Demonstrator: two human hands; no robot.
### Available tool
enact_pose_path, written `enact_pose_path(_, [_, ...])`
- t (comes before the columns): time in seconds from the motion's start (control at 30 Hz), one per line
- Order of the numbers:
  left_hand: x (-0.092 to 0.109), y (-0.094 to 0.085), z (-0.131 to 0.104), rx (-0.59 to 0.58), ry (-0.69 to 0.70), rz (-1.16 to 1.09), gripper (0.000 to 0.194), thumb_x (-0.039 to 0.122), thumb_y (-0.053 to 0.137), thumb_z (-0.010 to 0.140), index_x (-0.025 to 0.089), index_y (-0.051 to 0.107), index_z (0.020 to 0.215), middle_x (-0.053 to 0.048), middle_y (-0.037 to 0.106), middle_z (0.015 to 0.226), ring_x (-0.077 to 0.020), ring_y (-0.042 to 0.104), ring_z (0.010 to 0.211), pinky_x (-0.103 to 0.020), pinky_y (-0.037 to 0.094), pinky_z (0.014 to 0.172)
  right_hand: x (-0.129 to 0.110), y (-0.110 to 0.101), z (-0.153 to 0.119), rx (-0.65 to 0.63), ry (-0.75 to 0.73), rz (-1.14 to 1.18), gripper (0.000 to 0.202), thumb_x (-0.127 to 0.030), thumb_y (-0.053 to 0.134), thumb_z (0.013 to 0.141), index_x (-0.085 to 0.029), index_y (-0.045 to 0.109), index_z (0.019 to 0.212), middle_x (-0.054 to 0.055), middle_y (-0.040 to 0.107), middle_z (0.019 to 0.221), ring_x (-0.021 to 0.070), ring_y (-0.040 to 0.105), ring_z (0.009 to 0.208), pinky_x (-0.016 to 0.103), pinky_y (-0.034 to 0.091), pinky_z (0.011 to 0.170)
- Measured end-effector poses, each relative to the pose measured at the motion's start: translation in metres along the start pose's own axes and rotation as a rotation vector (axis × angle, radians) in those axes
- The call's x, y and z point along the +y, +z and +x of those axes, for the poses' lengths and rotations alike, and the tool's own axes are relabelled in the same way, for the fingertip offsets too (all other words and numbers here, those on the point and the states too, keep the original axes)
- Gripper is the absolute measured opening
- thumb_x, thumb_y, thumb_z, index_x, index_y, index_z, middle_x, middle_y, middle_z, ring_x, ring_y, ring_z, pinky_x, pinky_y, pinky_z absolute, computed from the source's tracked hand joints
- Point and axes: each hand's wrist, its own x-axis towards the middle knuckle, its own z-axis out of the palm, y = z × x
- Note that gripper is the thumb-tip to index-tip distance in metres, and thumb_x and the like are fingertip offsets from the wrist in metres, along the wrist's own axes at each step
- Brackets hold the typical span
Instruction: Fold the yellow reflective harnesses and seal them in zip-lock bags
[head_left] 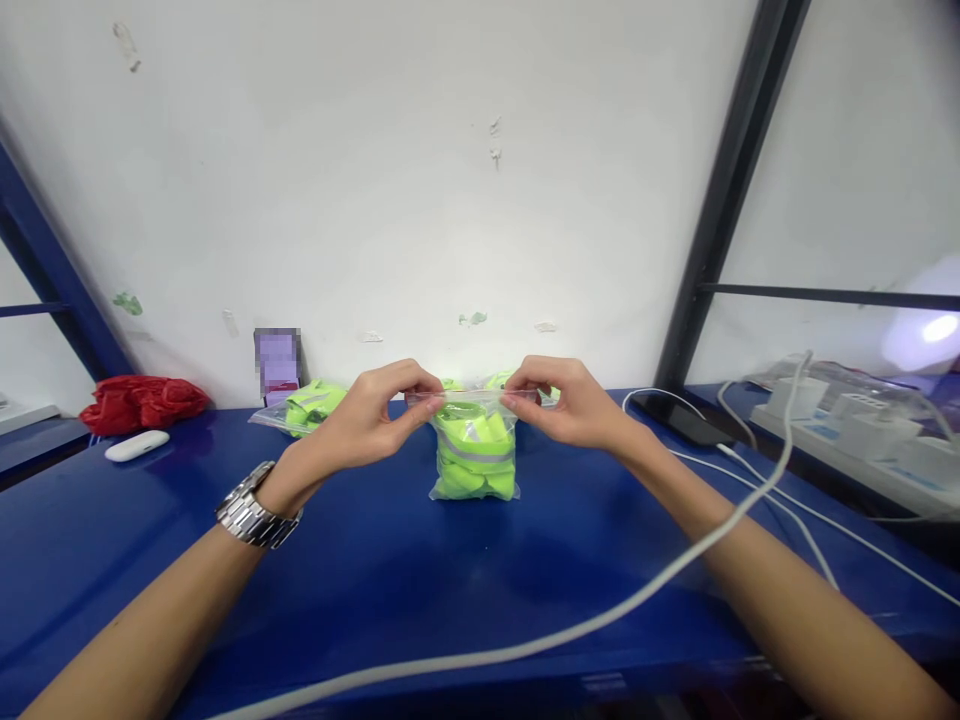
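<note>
A clear plastic bag [476, 450] with folded neon yellow-green fabric and a grey stripe inside stands upright at the centre of the blue table. My left hand [386, 410] pinches the bag's top left corner between thumb and fingers. At the top right corner, my right hand [555, 400] pinches the same edge, which is stretched between both hands. Behind my left wrist lies another clear bag of neon fabric [311, 405]. More neon bags show partly behind the held one, mostly hidden by it and my hands.
On the blue table [450, 590] are a red cloth bundle [146, 403], a white oval device [137, 446] and a phone [679, 418]. A propped screen [278, 365] leans at the wall. White cable [637, 598] crosses over my right forearm; power strips [870, 430] sit right.
</note>
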Motion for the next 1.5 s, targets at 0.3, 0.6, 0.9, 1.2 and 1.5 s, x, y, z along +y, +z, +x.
enact_pose_path(0.3, [0.001, 0.004, 0.002, 0.062, 0.049, 0.097, 0.009, 0.020, 0.054, 0.090, 0.017, 0.061, 0.085, -0.002, 0.060, 0.076, -0.0119, 0.054, 0.068, -0.024, 0.042, 0.061, -0.006, 0.010, 0.005, -0.015, -0.051, -0.076, 0.009, -0.020, 0.056, 0.086, -0.017, 0.063, 0.083, 0.002, 0.058, 0.071, 0.0115, 0.049, 0.062, 0.025, 0.037, 0.058])
enact_pose_path(0.6, [-0.002, 0.006, 0.002, 0.085, 0.091, 0.210, 0.009, 0.018, 0.051, 0.090, 0.017, 0.058, 0.084, -0.002, 0.061, 0.076, -0.0117, 0.053, 0.066, -0.024, 0.040, 0.058, -0.006, 0.010, 0.005, -0.032, 0.008, -0.107, 0.007, -0.017, 0.056, 0.083, -0.017, 0.063, 0.082, 0.000, 0.059, 0.065, 0.0097, 0.046, 0.054, 0.024, 0.035, 0.055])
enact_pose_path(0.9, [0.006, 0.005, 0.001, 0.040, 0.083, 0.227, 0.006, 0.016, 0.050, 0.089, 0.016, 0.053, 0.084, -0.001, 0.057, 0.074, -0.0109, 0.050, 0.063, -0.024, 0.038, 0.057, -0.013, 0.008, 0.006, -0.040, 0.010, -0.074, 0.007, -0.012, 0.056, 0.078, -0.014, 0.062, 0.075, -0.002, 0.054, 0.058, 0.0080, 0.043, 0.050, 0.022, 0.033, 0.052])
enact_pose_path(1.2, [0.013, 0.003, 0.002, 0.002, 0.069, 0.095, 0.006, 0.018, 0.052, 0.090, 0.015, 0.057, 0.088, -0.002, 0.057, 0.080, -0.0117, 0.052, 0.073, -0.025, 0.043, 0.066, -0.015, 0.007, 0.003, 0.001, -0.037, -0.035, 0.004, -0.014, 0.059, 0.077, -0.015, 0.062, 0.075, 0.001, 0.058, 0.067, 0.0106, 0.050, 0.060, 0.024, 0.037, 0.057])
enact_pose_path(1.5, [0.020, 0.004, 0.003, -0.049, 0.081, 0.065, 0.007, 0.017, 0.052, 0.089, 0.015, 0.058, 0.088, -0.003, 0.056, 0.080, -0.0120, 0.052, 0.072, -0.026, 0.043, 0.065, -0.020, 0.011, 0.006, -0.043, -0.083, 0.026, 0.005, -0.017, 0.059, 0.083, -0.015, 0.063, 0.081, 0.002, 0.059, 0.073, 0.0114, 0.052, 0.067, 0.025, 0.041, 0.062])
